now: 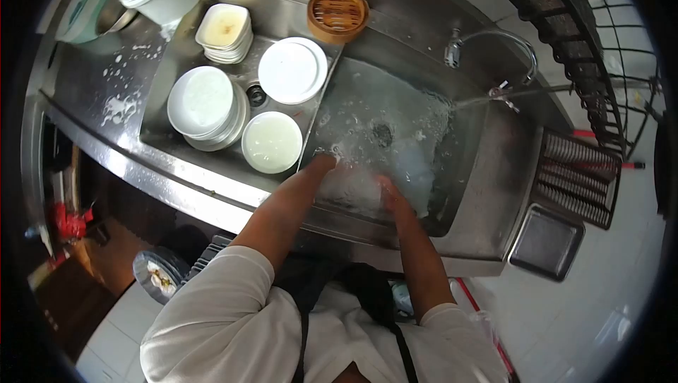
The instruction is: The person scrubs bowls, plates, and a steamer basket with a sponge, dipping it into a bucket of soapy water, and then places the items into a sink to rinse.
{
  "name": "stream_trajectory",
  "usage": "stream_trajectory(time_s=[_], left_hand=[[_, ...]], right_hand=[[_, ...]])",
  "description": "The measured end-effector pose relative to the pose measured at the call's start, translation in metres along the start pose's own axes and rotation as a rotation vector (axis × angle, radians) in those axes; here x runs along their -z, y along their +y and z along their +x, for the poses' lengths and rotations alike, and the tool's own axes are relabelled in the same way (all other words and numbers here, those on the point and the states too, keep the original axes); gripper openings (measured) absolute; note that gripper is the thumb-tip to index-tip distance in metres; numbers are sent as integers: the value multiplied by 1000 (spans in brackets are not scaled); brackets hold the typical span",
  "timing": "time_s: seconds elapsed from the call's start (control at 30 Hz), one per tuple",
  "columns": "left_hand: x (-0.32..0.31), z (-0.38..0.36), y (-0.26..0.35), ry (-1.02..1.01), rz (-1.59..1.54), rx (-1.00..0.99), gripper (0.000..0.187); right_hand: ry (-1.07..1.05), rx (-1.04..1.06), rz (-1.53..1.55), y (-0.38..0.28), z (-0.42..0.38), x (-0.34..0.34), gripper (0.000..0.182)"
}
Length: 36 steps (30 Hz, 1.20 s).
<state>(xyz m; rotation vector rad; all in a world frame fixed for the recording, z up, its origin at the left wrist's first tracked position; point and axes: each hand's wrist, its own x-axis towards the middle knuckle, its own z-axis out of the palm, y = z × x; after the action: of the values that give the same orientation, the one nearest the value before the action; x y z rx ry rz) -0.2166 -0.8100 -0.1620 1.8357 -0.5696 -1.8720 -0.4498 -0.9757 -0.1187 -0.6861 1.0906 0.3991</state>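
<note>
Both my hands are in the water of the right sink basin [470,164]. My left hand [328,161] dips in near the divider, with splashes around its wrist. To its right, my right hand [385,189] is partly under the surface. Between them is a blurred pale patch in the churned water; whether it is a dish or foam I cannot make out. Water hides the fingers of both hands. Another pale, bluish shape [413,171] lies underwater to the right of my right hand.
Left basin: stacked white bowls [201,100], white plates [287,70], square dishes [224,26] and a bowl of cloudy liquid [272,143]. A bamboo steamer [337,14] sits behind. The curved faucet [519,40], dish rack [579,175] and metal tray [546,242] are on the right.
</note>
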Motion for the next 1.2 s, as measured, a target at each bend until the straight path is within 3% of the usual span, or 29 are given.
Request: stream_trajectory(time_s=[0.07, 0.17, 0.27, 0.37, 0.47, 0.5, 0.7, 0.87, 0.9, 1.03, 1.2], left_hand=[[-1, -10, 12, -96, -23, -26, 70], [4, -31, 42, -257, -80, -63, 70], [5, -46, 65, -348, -66, -61, 71], [6, -45, 67, -298, 28, -33, 72], [0, -3, 31, -107, 254, -80, 71], [0, 7, 26, -175, 305, -160, 71], [0, 42, 10, -197, 474, -73, 68], [8, 31, 11, -216, 456, -10, 66], [5, 29, 14, -230, 442, -10, 66], [-7, 14, 45, -327, 355, -6, 64], [-22, 0, 80, -452, 291, 26, 62]], right_hand=[[-10, 45, -67, -3, -63, -34, 45], [-57, 249, -26, 3, -85, -40, 51], [-32, 151, 122, -16, -114, -50, 51], [-82, 150, 325, -27, -96, -42, 41], [152, 315, -12, 14, -39, 6, 50], [250, 390, -160, 39, -9, 36, 56], [195, 143, -104, -2, -20, 0, 59], [79, 191, -164, -4, -44, 20, 61], [56, 205, -165, -3, -56, 24, 62], [107, -74, 102, -25, -65, 9, 54], [63, -41, 24, -3, -35, 26, 50]])
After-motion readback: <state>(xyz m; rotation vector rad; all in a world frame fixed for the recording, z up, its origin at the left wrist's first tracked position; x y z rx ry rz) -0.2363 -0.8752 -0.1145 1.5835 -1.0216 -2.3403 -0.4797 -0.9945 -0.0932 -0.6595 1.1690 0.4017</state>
